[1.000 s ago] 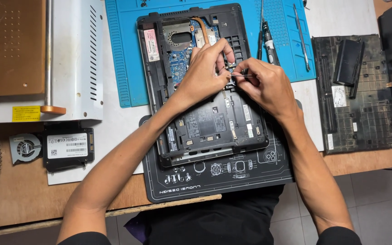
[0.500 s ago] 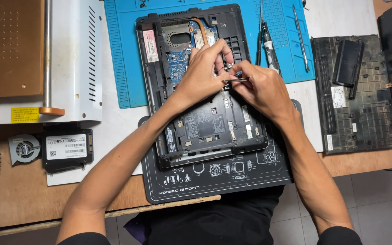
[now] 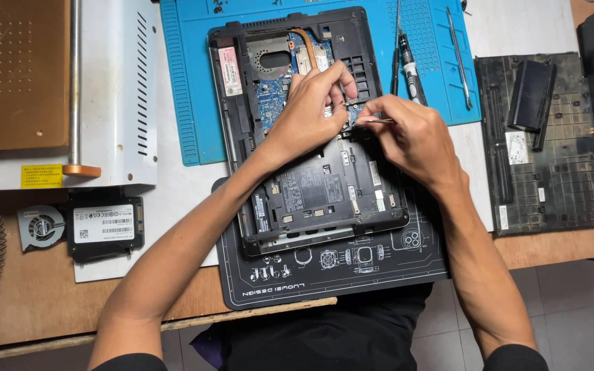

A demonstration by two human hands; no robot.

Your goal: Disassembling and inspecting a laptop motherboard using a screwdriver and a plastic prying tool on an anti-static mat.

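Head view: opened laptop [image 3: 311,137] lay bottom-up across a black mat [image 3: 338,268] and blue mat [image 3: 187,82] on the bench [image 3: 15,302]. Left hand [image 3: 311,110] pressed fingers on the board near the fan opening, holding nothing visible. Right hand [image 3: 410,134] pinched thin tweezers [image 3: 372,121] in a narrow grip. Risk, judged: tweezers slipping could scratch the board or tear a connector.

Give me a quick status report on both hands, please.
Left hand pressing on opened laptop. Right hand pinching tweezers. Nothing blocking.
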